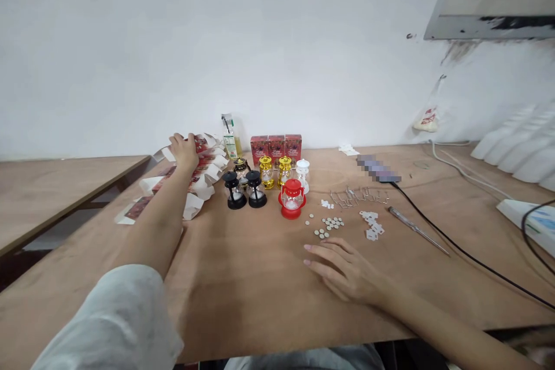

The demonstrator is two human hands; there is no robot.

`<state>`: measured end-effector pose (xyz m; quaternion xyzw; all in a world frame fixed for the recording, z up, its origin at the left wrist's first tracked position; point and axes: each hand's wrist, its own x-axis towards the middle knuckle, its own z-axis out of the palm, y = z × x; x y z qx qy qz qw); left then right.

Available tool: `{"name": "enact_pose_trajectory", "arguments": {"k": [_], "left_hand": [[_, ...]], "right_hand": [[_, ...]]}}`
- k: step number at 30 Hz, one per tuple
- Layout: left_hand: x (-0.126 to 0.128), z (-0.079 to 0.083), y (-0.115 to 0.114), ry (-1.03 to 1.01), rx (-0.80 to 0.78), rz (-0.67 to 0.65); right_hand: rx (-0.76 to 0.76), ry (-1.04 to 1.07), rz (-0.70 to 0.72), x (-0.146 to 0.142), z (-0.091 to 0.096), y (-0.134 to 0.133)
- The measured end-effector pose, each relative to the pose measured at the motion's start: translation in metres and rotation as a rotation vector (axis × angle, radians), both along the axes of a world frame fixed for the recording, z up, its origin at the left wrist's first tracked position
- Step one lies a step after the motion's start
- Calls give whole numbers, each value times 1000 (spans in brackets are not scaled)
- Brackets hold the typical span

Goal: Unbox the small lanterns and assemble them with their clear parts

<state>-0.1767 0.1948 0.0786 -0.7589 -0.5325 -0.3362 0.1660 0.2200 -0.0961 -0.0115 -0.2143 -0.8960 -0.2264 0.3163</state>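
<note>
My left hand [184, 150] reaches to the far left, its fingers curled over a flat red-and-white carton [200, 143] at the back of a row of unfolded cartons [160, 182]. My right hand [340, 269] lies on the table with its fingers stretched out and holds nothing. Small round button batteries [333, 224] are scattered just beyond its fingertips. In the middle stand several miniature lanterns: a red lantern [292, 199], a white lantern [303, 176], gold ones [266, 172] and black ones [235, 192]. Three closed red boxes [276, 145] stand behind them.
A screwdriver [418, 230], small white tags [372, 225] and bent wire pieces [359, 196] lie right of the batteries. A phone [378, 169] trails a black cable [437, 228]. A bottle [231, 137] stands by the wall; white foam-like stacks [520, 144] are far right.
</note>
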Motion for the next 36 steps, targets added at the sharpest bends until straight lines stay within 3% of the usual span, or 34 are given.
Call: {"name": "enact_pose_trajectory", "arguments": {"k": [2,4,8,12,15,18,20,22,26,29,32,36], "left_hand": [[3,-5,2,-23,-66,193],[4,-5,3,6,-130,271],[0,5,6,64,-195,176],[8,17,-14,-38,-16,164],[39,9,-69,-122,230,76],[91,-18,-150,-168,307,-116],[127,-43,-196,-25,81,-418],[155,-66,-220,-68,-89,-504],[180,-92,-216,-454,-252,-378],[183,-96,-207,-655,-440,-514],[184,-96,-208,-753,-631,-689],[186,-96,-213,-767,-615,-598]], "right_hand": [[-13,13,-7,-1,-1,0],[-17,14,-5,-1,-2,-1],[28,-11,5,1,-3,1],[84,61,-67,-1,11,24],[-48,174,-265,-11,30,57],[-134,113,-308,-25,40,90],[-174,24,-308,-32,38,105],[-187,-10,-291,-36,30,112],[-97,79,-165,-34,12,103],[-24,214,-25,-33,6,86],[-40,317,89,-37,7,71],[-158,417,105,-42,9,62]]}}
